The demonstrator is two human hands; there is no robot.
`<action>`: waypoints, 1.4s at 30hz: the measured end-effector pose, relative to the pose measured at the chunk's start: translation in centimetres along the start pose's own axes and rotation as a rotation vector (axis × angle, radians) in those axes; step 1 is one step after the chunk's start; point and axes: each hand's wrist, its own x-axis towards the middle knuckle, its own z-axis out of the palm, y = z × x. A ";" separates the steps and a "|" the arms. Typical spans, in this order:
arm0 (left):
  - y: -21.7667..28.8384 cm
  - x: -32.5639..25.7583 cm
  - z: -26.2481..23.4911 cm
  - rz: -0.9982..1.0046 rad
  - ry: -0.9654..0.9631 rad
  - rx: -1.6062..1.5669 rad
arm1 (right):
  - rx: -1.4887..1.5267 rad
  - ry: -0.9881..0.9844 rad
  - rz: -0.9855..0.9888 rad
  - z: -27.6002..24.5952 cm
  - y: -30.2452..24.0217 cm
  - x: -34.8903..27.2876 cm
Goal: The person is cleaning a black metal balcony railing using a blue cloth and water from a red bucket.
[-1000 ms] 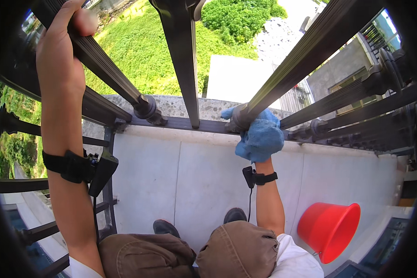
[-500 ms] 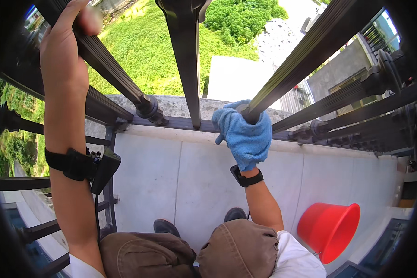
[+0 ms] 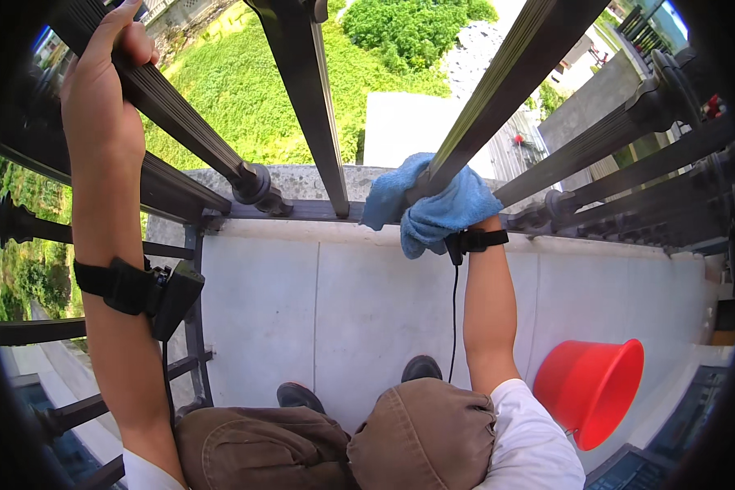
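Observation:
At the upper left, my left hand (image 3: 102, 102) is closed around a dark ribbed railing bar (image 3: 188, 114). My right hand (image 3: 488, 224) is mostly covered by a blue cloth (image 3: 457, 204), wrapped around the lower part of another dark bar (image 3: 506, 82) right of centre. The hand presses the cloth against that bar from its right side, and its fingers are hidden beneath the fabric. One end of the cloth sticks out to the left of the bar, while a fold hangs below. Black straps with small devices are on my left forearm (image 3: 114, 212) and right wrist.
A red bucket (image 3: 576, 384) lies tilted in view at the lower right, on the pale tiled floor (image 3: 261, 310). More railing bars (image 3: 604, 151) run along the right and the left side. Past the railing are a stone ledge (image 3: 302, 175) and green plants far below.
My right forearm has swung to the right and the wrist has turned around the bar, twisting the cloth with it. My left hand keeps its hold on the bar.

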 end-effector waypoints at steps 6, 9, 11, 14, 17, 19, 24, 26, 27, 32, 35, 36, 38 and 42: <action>-0.3 0.2 0.5 0.003 -0.020 -0.037 | 0.104 0.427 -0.195 4.1 3.1 -0.8; -0.5 0.4 -1.1 0.009 -0.024 -0.012 | 0.065 0.706 -0.233 8.5 1.4 -0.3; -0.5 0.6 -1.1 0.000 0.000 0.002 | -0.078 0.803 -0.181 8.6 -1.1 -0.9; -0.6 0.8 -0.2 -0.006 0.005 0.006 | -0.339 0.804 -0.065 8.1 -1.8 -1.8; -0.2 0.6 -0.4 0.011 0.048 0.025 | -0.120 0.658 0.032 9.6 2.1 -2.9; -0.5 0.7 0.1 0.000 0.048 -0.006 | -0.020 0.591 0.101 9.1 1.7 -3.2; -0.5 2.0 -1.8 -0.025 -0.077 -0.021 | -0.307 0.737 -0.020 9.0 5.8 -1.4; -0.5 1.9 -2.0 -0.019 -0.068 -0.006 | -0.378 0.654 -0.165 7.4 6.1 -1.6; -0.4 1.9 -2.3 -0.011 -0.055 0.005 | -0.412 0.584 -0.219 6.6 5.2 -1.8; -0.6 2.1 -2.2 -0.002 -0.071 0.023 | -0.089 0.265 -0.112 4.9 6.7 -0.1; -0.4 2.1 -2.2 0.013 -0.059 0.045 | 0.011 0.221 -0.070 5.4 7.2 0.4; -0.3 2.1 -2.2 -0.007 -0.062 0.047 | 0.035 0.226 -0.052 5.8 7.2 0.1; -0.2 2.0 -2.1 -0.024 -0.064 0.053 | 0.046 0.273 -0.017 6.9 7.1 -0.5; -0.3 2.1 -1.9 -0.050 -0.071 0.032 | -0.161 0.537 0.012 8.7 6.2 -1.7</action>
